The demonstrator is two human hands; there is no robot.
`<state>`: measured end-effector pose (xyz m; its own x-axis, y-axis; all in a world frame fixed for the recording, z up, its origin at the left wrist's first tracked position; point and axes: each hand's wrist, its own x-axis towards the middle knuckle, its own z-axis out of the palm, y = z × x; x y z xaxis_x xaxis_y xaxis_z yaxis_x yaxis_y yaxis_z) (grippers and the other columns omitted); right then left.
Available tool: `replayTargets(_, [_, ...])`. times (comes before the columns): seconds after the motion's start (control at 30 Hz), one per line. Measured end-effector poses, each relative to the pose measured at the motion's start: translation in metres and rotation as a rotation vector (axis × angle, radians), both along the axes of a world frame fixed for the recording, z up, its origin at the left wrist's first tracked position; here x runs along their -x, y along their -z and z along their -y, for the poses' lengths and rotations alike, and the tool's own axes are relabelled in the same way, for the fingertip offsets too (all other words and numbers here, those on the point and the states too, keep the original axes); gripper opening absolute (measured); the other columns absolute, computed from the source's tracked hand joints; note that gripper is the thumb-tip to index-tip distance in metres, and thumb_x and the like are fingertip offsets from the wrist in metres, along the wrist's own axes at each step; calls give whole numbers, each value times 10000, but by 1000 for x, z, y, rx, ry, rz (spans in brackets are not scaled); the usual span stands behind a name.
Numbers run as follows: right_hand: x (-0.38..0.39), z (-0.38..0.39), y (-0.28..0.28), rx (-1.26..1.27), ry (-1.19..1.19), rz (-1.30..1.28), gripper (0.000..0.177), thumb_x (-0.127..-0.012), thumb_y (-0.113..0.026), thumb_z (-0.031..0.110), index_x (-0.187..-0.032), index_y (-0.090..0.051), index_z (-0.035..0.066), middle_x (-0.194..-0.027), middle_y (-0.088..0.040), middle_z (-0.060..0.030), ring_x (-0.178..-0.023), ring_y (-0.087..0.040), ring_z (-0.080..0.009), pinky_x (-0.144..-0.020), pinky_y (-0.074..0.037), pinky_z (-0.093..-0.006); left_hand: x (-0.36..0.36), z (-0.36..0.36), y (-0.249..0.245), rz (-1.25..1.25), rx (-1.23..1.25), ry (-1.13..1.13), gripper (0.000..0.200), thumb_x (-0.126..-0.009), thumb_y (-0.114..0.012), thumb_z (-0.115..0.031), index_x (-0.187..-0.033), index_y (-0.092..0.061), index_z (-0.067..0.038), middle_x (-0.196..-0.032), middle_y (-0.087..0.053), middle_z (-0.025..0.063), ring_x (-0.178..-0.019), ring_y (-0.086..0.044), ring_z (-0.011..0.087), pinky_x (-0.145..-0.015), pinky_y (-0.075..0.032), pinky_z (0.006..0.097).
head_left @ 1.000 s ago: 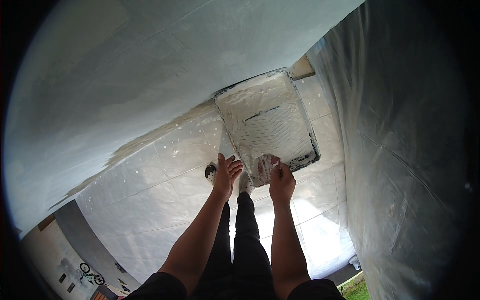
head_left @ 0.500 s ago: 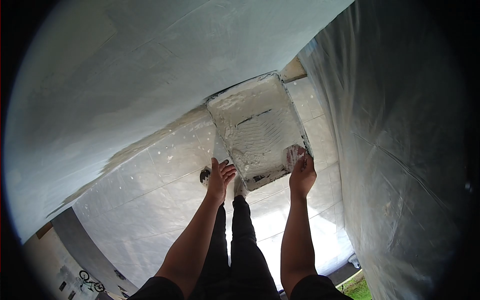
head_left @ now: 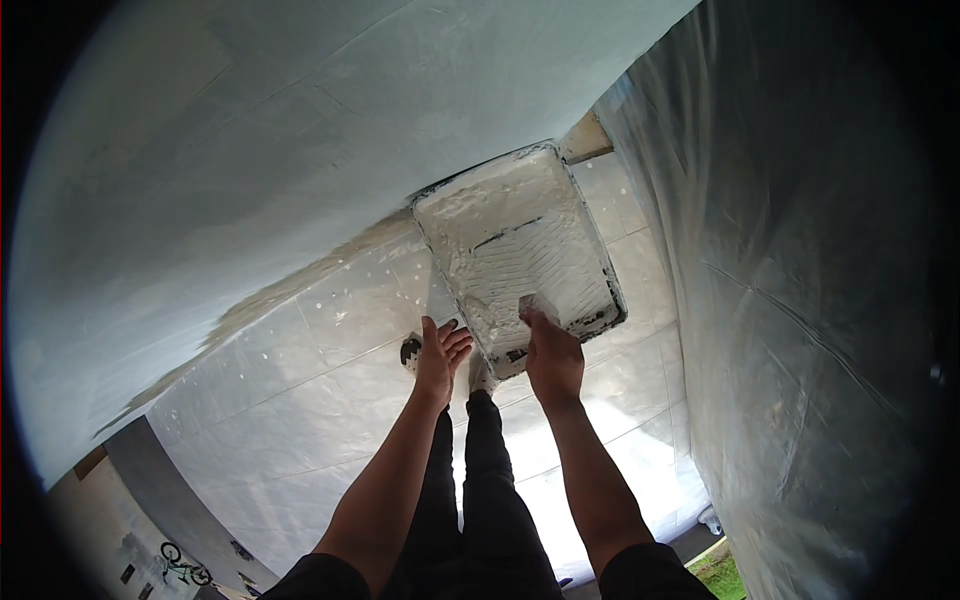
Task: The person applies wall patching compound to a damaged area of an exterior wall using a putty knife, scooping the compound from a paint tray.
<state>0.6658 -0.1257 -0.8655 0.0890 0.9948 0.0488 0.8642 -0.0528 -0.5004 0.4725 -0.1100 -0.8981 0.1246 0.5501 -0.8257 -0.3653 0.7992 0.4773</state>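
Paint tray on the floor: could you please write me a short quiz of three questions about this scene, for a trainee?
1. True or false: the left hand is open and holds nothing.
2. The right hand holds a paint-covered tool over which thing? A) a bucket B) the paint tray C) a ladder
3. Fill in: the tray lies on a ___ floor.
Key: 1 true; 2 B; 3 tiled.
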Motion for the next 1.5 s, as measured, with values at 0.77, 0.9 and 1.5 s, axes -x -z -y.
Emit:
replayTargets(0.77, [18, 3, -7, 155, 144, -29, 265, -942, -584, 87, -1198, -646, 58, -899, -698, -150, -840, -688, -312, -697, -535, -440, -2, -6, 0, 9, -37, -21, 1093, -915, -235, -811, -1468, -280, 130, -1341, -514, 266, -1263, -510, 323, -1133, -360, 430])
replayTargets(0.9, [22, -14, 3, 166, 327, -323, 255, -964, -573, 121, -1188, -632, 12, -948, -696, -210, -869, -686, -378, -747, -541, -417, -3, -7, -1, 7, -37, -19, 1087, -921, -229, -804, -1473, -267, 132, -1360, -503, 276, -1281, -500, 331, -1137, -354, 432])
replayTargets(1.5, [21, -5, -11, 186, 413, -421, 247, -979, -524, 100, -1168, -654, 8, -1001, -714, -188, -896, -705, -356, -763, -541, -393, -2, -4, 5, 20, -52, -8, 1066, -937, -225, -784, -1477, -257, 134, -1373, -496, 277, -1304, -486, 330, -1145, -343, 430])
